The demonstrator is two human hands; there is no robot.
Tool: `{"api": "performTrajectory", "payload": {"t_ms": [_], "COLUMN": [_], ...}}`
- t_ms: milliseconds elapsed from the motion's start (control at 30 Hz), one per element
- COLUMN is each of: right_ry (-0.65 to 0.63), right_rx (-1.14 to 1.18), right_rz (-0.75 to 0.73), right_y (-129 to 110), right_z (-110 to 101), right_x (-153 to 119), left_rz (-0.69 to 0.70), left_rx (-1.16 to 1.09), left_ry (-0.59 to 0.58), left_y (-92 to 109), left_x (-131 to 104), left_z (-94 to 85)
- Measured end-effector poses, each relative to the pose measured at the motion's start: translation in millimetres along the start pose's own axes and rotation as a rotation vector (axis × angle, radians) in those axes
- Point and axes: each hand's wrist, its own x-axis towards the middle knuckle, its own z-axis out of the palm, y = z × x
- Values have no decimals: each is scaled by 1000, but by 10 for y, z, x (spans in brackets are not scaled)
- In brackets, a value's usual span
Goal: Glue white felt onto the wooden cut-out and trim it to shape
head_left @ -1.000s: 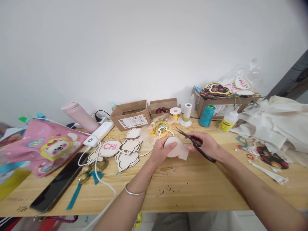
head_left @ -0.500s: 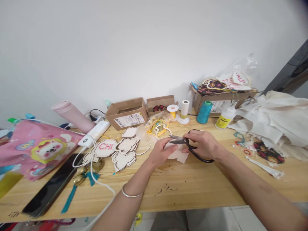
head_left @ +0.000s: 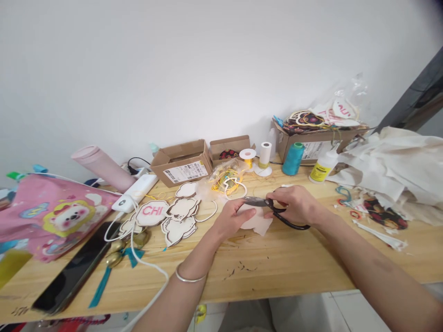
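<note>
My right hand grips a pair of black-handled scissors, its fingers in the handle loops. The blades point left and lie close together at the upper edge of a white piece of cloth. My left hand pinches that cloth from the left, thumb on top, close to the blade tips. Part of the cloth is hidden behind the fingers. To the left lie several pale cloud-shaped cutouts and a piece lettered CHI.
Behind stand cardboard boxes, thread spools and a glue bottle. White fabric and scraps lie right. A phone, white cable, power bank and pink bag fill the left.
The scissor blades, apart before, have come together at the cloth's edge. The right hand has shifted slightly; the left hand keeps its hold.
</note>
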Motion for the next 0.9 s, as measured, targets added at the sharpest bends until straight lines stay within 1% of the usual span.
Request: {"api": "performTrajectory", "payload": {"t_ms": [67,100,200,267,367,433,467,600,767,900], "right_ry": [-4,-10,-12,16,74,68,54,4,-2,13], "right_rx": [33,64,215,338,483,516,502,315,114,8], "right_rz": [45,93,305,423,496,469,432,241,139,45], "right_y": [10,21,72,100,85,42,19,-40,-33,-20], "right_z": [-3,-1,35,80,136,142,133,47,-51,-43], "right_x": [4,9,23,32,44,45,42,15,12,22], "left_rz": [-28,-31,-14,-6,-3,-7,-7,3,40,56], "left_rx": [-5,-2,6,8,6,1,1,5,48,38], "left_ry": [8,20,51,53,66,64,62,81,75,41], "left_y": [5,10,33,49,64,70,72,60,45,44], "left_x": [-2,-1,4,3,-8,-19,-22,-16,3,11], "left_z": [3,4,0,-4,-7,-6,-6,-10,-30,-51]}}
